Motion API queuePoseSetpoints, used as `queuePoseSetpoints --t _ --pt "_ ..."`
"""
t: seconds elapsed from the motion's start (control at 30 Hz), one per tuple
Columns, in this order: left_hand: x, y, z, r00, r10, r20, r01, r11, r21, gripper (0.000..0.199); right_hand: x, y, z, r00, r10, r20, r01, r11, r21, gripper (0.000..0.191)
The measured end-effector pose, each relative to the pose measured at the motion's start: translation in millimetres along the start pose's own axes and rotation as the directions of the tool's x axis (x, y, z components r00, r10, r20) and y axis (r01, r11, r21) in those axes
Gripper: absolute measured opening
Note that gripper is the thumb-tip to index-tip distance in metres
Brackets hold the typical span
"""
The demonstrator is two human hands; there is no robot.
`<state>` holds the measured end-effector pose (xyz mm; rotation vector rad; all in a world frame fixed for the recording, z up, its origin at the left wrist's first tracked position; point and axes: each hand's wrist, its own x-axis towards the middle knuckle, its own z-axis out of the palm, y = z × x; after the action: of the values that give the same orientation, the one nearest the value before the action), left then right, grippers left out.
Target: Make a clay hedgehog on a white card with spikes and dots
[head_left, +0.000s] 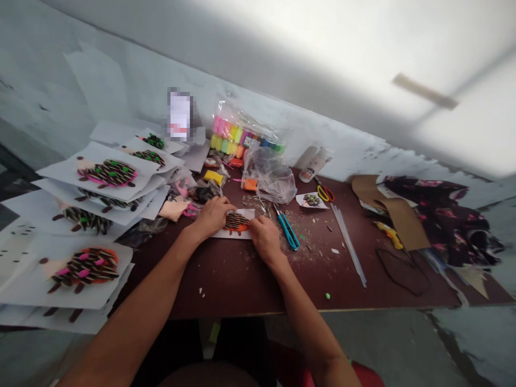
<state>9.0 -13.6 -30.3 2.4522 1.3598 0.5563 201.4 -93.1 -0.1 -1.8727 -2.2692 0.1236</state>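
On the table in front of me lies a white card [226, 234] with a clay hedgehog [237, 221] on it. The hedgehog has an orange body, rows of dark striped seed-like spines and small brown feet. My left hand [214, 216] is curled over the card's left end, its fingertips beside the spines and covering the hedgehog's head end. At the right end of the body, my right hand [266, 239] has its fingers pinched together; what is between them is hidden. Just right of that hand lies a teal-handled tool [289, 232], with seed bits scattered about it.
Finished-looking hedgehog cards [107, 173] are stacked at left. Behind my hands are clear bags [274, 177] and a pack of coloured clay [229, 142]. Rightward lie scissors [324, 192], glue sticks [350, 247], a yellow glue gun [390, 235] and dark flowered cloth [447, 226].
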Motion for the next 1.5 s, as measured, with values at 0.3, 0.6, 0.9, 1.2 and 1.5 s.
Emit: queuePoseSetpoints --t 0.3,0.6,0.9,1.2,1.5 --pt "0.2 4.5 -4.6 1.0 -0.015 0.015 0.015 1.0 0.017 0.048 -6.5 3.9 -4.8 0.986 0.038 -0.162 -0.017 0.991 0.133 0.021" --pt "-0.2 8.3 -8.5 1.0 -0.018 0.022 0.017 1.0 0.026 0.049 4.5 24.0 -21.5 0.96 0.269 -0.075 -0.266 0.963 0.051 0.028" --pt "-0.1 8.1 -8.6 0.999 -0.024 0.039 0.024 1.0 0.01 0.044 31.4 31.0 -30.1 0.952 0.304 -0.027 -0.305 0.946 -0.115 0.028" --pt "1.2 4.6 -7.0 1.0 -0.005 0.03 0.006 1.0 -0.02 0.046 44.2 39.8 -14.2 0.967 0.25 -0.056 -0.256 0.956 -0.141 0.027" --pt "0.2 7.3 -8.2 1.0 -0.012 0.017 0.012 1.0 0.001 0.046 45.2 32.0 -16.3 0.969 0.245 -0.016 -0.244 0.953 -0.18 0.029"
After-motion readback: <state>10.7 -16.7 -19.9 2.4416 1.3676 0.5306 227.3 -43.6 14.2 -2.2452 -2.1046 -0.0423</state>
